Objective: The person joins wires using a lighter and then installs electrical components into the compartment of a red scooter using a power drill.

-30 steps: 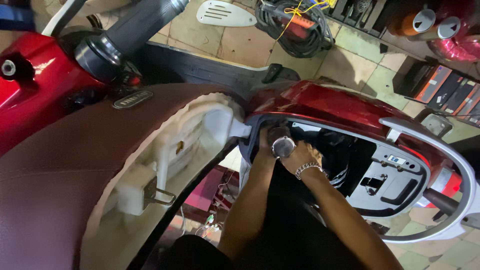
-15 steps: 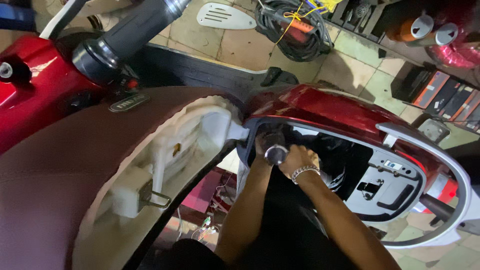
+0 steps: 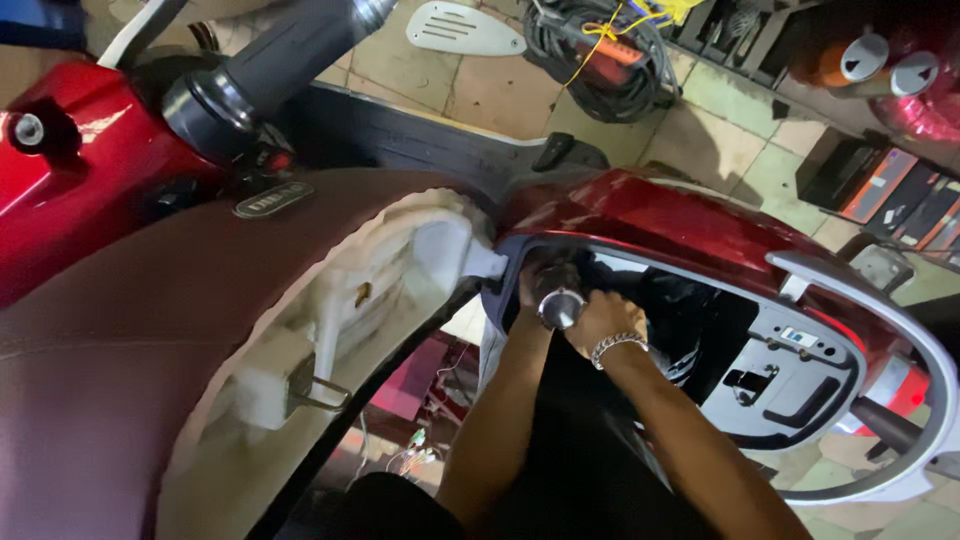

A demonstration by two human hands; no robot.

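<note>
Both hands work close together at the front edge of the open under-seat compartment (image 3: 700, 330) of a red scooter, just behind the hinge where the raised brown seat (image 3: 150, 330) swings up. The left hand (image 3: 535, 290) is wrapped around a tool with a rounded metal end (image 3: 561, 308), its grip closed on that handle; the tool's working tip goes down into the dark opening and cannot be seen. The right hand (image 3: 605, 320), wearing a chain bracelet at the wrist, sits touching the tool from the other side, but whether its grip is closed on the handle or only steadying it I cannot tell, since the fingers are hidden behind the knuckles. To do this step well, the tool probably needs to stay in line with whatever fastener lies below, because a tilted shaft is likely to slip off the head in a spot that is out of sight. Pressing down firmly with one hand while the other turns seems the safer division of effort. The seat's white underside and its metal latch loop (image 3: 318, 390) hang just beside the left forearm, so the elbow should keep clear of them. The red side panel (image 3: 660, 225) curves right next to the knuckles and would scratch easily if the tool jumps.
</note>
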